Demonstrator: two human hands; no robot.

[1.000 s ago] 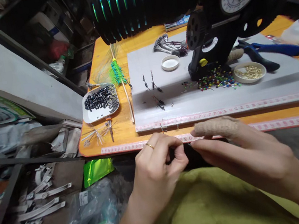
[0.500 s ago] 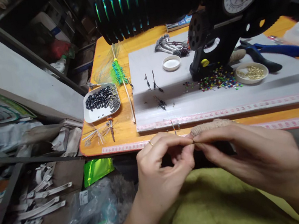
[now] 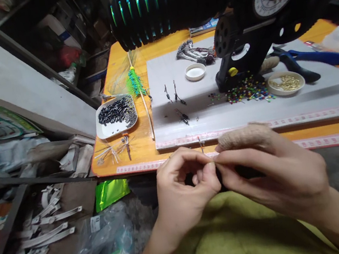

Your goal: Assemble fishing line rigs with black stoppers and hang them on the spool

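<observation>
Left hand [image 3: 184, 189] and right hand [image 3: 274, 172], fingertips pinched together on a thin dark pin [image 3: 200, 143] standing just above them, at the near edge of the orange worktop [image 3: 137, 149], beside the pink measuring tape [image 3: 134, 167].

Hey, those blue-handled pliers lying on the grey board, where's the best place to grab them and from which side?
Probably by the long blue handle, coming from above on the right. The pliers lie flat on the grey board, handles pointing right and apart from the dish of brass bits, while the jaw end tucks in by the black stand, which crowds a grip there.
</observation>
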